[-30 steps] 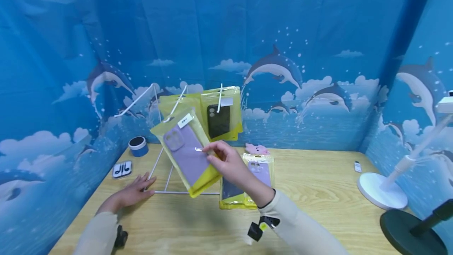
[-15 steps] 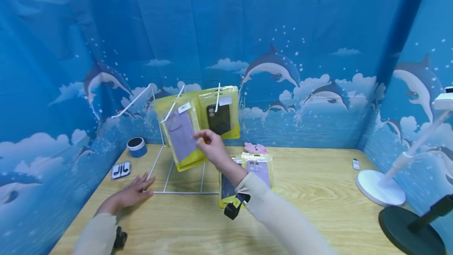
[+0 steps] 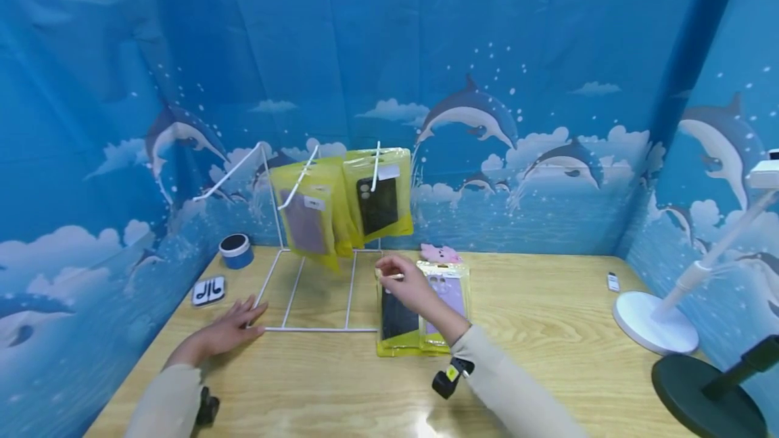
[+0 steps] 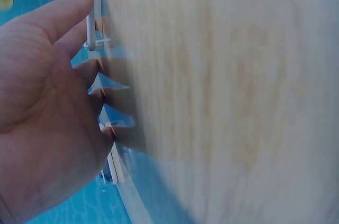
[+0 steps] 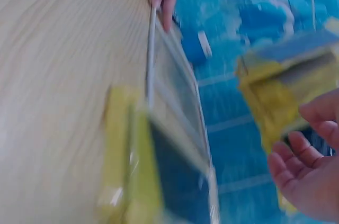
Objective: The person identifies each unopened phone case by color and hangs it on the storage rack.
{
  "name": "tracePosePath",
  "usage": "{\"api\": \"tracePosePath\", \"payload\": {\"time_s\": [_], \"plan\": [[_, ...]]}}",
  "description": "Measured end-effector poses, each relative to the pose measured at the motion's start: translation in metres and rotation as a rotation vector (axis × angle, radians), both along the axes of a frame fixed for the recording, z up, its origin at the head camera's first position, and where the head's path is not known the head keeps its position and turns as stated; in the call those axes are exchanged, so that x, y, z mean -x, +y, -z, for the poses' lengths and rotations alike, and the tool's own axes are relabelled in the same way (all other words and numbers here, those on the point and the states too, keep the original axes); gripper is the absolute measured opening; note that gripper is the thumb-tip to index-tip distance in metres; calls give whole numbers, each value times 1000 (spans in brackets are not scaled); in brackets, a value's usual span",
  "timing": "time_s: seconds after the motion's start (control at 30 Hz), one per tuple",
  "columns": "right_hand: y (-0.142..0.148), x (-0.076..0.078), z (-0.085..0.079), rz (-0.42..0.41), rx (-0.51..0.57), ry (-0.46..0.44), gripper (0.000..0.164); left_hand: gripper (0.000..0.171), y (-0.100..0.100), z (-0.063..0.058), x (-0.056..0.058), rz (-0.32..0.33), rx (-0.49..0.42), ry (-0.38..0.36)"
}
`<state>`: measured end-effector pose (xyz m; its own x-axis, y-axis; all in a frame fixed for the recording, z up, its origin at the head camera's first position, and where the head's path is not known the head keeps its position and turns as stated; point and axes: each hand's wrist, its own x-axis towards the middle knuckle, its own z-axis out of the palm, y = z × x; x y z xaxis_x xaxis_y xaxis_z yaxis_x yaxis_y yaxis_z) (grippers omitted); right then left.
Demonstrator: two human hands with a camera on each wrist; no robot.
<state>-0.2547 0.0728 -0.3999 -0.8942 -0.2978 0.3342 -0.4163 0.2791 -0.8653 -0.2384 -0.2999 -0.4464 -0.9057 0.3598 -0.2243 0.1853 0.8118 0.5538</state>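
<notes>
My left hand (image 3: 228,328) rests on the tabletop at the front left corner of a white wire display rack (image 3: 316,330). In the left wrist view its thumb lies along the white rod and its fingers reach down to the wood. My right hand (image 3: 409,282) is in the air with loosely bent fingers and nothing in them, overlapping a yellow pouch with a dark phone case (image 3: 398,316). A pouch with a purple phone case (image 3: 306,222) hangs on the rack's middle hook, blurred, in front of other yellow pouches. On the right hook hangs a pouch with a black phone case (image 3: 377,205).
A second pouch with a purple case (image 3: 447,296) lies right of the dark one, a pink item (image 3: 441,254) behind it. At the left are a blue round container (image 3: 237,252) and boxed earphones (image 3: 209,290). White (image 3: 656,323) and black (image 3: 709,397) stands are at the right.
The purple-case pouch went from my right hand onto the middle hook and now swings there. My right hand let go and moved down and right. The left hand stayed put.
</notes>
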Motion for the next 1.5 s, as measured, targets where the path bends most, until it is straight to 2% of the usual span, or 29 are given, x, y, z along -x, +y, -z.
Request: {"api": "tracePosePath", "payload": {"time_s": [0.1,0.17,0.23,0.37,0.5,0.63,0.8,0.93,1.17,1.33,1.5], "plan": [[31,-7,16,87,-44,-48,24,63,0,0,1,-5,0,-8],[52,-6,35,157,-76,-82,27,64,-1,1,2,-11,5,-16],[70,-11,44,234,-131,-103,31,65,-2,2,3,-13,-1,-27],[97,-22,56,377,-254,-172,46,69,-7,6,6,-16,0,-42],[110,-29,61,447,-354,-257,67,74,-12,10,9,-24,-1,-47],[114,-30,65,442,-388,-291,75,76,-15,14,10,-34,-7,-57],[116,-29,66,398,-358,-332,73,72,-13,13,9,-39,18,-57],[118,-28,68,369,-318,-366,64,67,-9,8,6,-25,12,-39],[122,-28,72,363,-288,-357,40,63,-6,6,2,-19,16,2],[130,-37,65,353,-216,-382,30,64,-4,9,2,-24,9,-6],[136,-53,43,299,-121,-351,30,66,-4,7,3,-28,-5,-30]]}}
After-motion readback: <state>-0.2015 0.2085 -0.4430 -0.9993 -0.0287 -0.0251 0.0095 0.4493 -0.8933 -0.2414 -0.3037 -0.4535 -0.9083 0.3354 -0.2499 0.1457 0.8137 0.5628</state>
